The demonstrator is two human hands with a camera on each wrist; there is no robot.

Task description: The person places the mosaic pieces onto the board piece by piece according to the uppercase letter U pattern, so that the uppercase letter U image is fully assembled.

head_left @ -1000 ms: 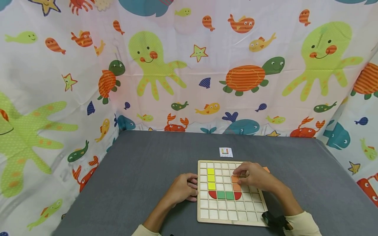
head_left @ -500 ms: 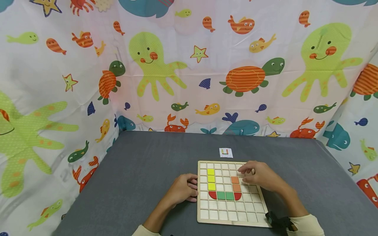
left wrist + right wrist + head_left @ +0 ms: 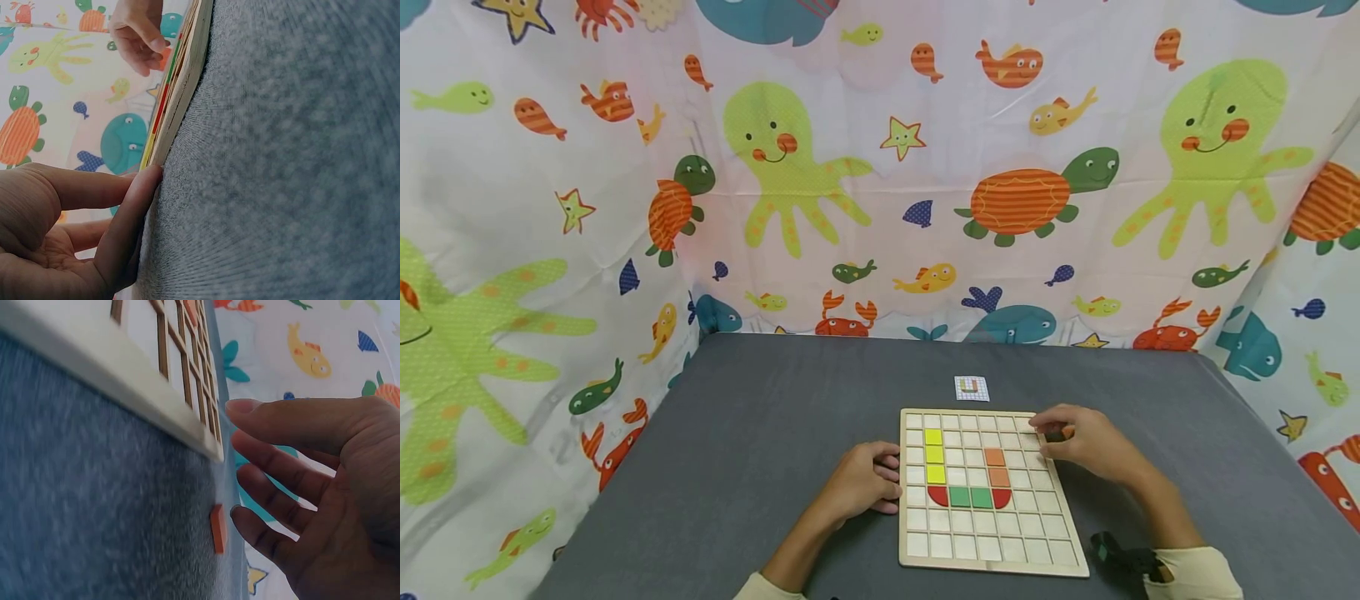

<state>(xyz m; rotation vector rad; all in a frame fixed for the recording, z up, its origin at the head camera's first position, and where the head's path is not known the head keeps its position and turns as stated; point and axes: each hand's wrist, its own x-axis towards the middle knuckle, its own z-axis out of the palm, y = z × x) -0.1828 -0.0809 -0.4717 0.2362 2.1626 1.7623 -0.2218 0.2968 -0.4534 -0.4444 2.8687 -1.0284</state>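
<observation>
A wooden grid board lies on the table with coloured tiles forming a U. Yellow tiles run down its left, red quarter-round tiles and green tiles make the bottom, and two orange tiles stand on the right. My left hand rests its fingertips against the board's left edge; the left wrist view shows them touching it. Over the board's upper right edge hovers my right hand, fingers loosely bent and holding nothing. Near its fingertips a loose orange tile lies on the cloth.
Behind the board lies a small card printed with a coloured U on a grid. Grey cloth covers the table. A curtain with sea animals hangs along the back and sides.
My right hand has moved right, from the upper orange tile to beyond the board's right edge. The two orange tiles stay in the grid. The left hand has kept its place.
</observation>
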